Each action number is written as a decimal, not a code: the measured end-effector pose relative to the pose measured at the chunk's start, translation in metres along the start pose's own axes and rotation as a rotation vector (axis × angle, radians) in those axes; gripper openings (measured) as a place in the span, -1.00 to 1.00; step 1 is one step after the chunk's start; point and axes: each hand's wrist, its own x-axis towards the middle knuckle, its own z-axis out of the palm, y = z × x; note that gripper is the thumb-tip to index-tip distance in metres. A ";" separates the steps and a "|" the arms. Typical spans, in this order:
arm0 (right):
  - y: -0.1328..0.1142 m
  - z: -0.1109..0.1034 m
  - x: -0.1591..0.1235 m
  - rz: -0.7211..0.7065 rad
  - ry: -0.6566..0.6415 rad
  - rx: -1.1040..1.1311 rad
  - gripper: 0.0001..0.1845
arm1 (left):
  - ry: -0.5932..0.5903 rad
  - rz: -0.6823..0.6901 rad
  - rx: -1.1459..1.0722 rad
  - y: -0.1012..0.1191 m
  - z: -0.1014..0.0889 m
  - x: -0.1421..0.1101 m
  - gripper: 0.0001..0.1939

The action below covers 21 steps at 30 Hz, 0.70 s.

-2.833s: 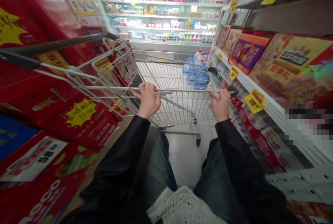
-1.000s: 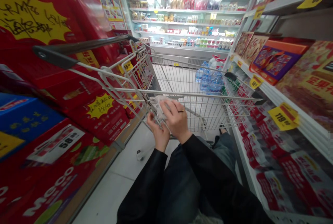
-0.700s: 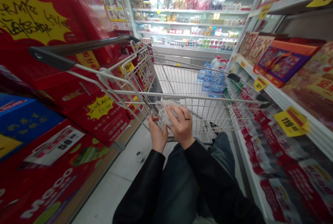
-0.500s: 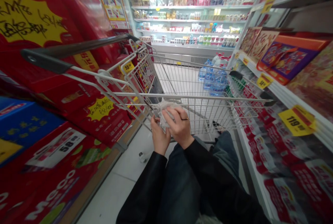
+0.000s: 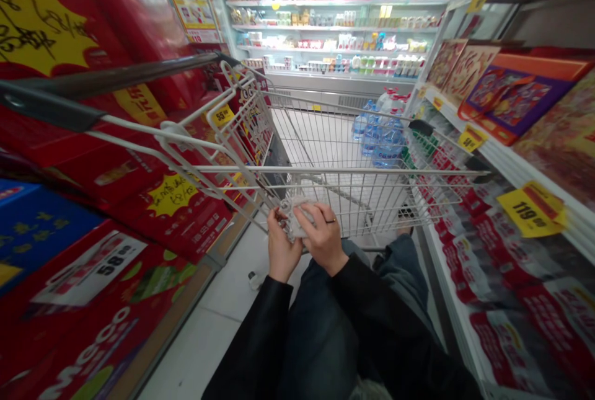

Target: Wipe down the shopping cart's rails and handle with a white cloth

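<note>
Both of my hands are together just below the near rail of a wire shopping cart (image 5: pixel 339 171). Between them is a crumpled, whitish mesh or plastic bag (image 5: pixel 292 219). My left hand (image 5: pixel 281 245) pinches its left side, and my right hand (image 5: pixel 323 235), with a ring on one finger, presses on top. Neither hand touches the rail. Black sleeves cover both forearms. At the cart's far end stands a pack of bottled water (image 5: pixel 379 137), and I cannot tell whether it rests inside the cart.
Red boxed goods with yellow and white price signs (image 5: pixel 139 158) are stacked along the left. Shelves of gift boxes with a yellow 119 tag (image 5: pixel 530 217) run along the right. A refrigerated display (image 5: pixel 325 28) stands ahead. Below is a pale tiled floor (image 5: pixel 195 338).
My hands have moved off the rail and come together on the bag, below the rail. My left hand has joined the right on it. The view has turned slightly.
</note>
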 end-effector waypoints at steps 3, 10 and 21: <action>0.005 -0.018 0.019 -0.067 0.097 -0.003 -0.52 | 0.031 0.048 0.005 0.001 0.003 -0.002 -0.15; 0.021 -0.020 0.034 -0.190 0.109 0.016 -0.62 | 0.063 0.042 0.043 -0.001 0.007 -0.008 -0.19; 0.034 -0.023 0.011 -0.084 0.122 0.038 -0.46 | 0.042 -0.007 -0.052 -0.003 0.011 -0.007 -0.31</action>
